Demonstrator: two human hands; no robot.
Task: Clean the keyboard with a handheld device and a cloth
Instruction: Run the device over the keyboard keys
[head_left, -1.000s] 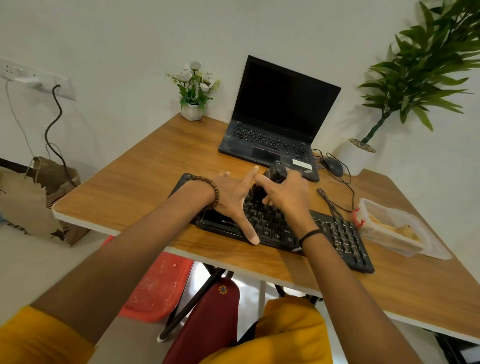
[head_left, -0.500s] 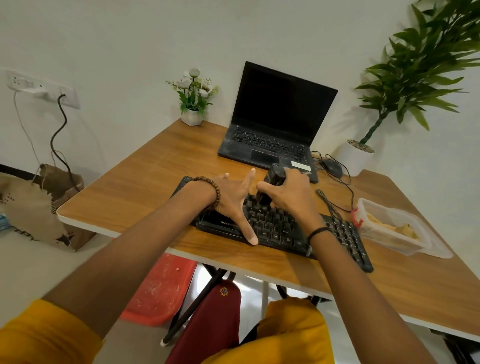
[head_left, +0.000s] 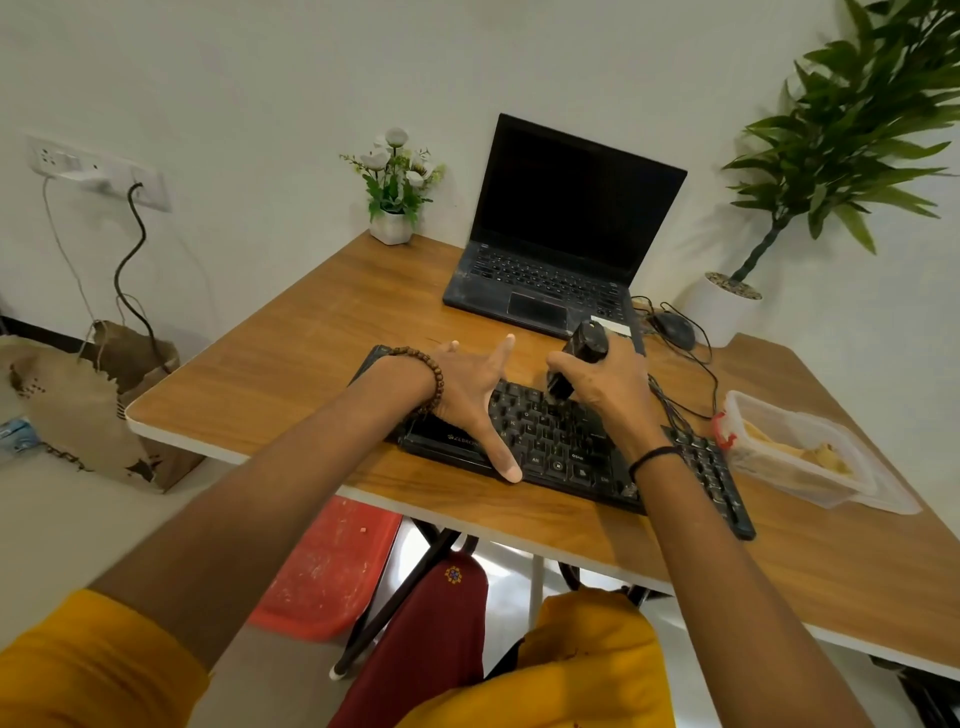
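A black keyboard (head_left: 561, 449) lies across the front of the wooden desk (head_left: 291, 358). My left hand (head_left: 475, 395) rests flat on the keyboard's left half, fingers spread, thumb at the near edge. My right hand (head_left: 605, 387) grips a small black handheld device (head_left: 579, 358), held upright with its lower end against the upper key rows near the keyboard's middle. A yellow cloth (head_left: 800, 449) lies in a clear plastic container (head_left: 841, 493) at the desk's right.
An open black laptop (head_left: 561, 234) stands behind the keyboard, with a mouse (head_left: 674, 330) and cables to its right. A small flower pot (head_left: 395, 208) sits at the back corner, a large potted plant (head_left: 779, 249) at the right. Bags and a red stool are on the floor.
My right hand has slid the device to the right along the upper keys, away from my left hand. My left hand has stayed on the keyboard.
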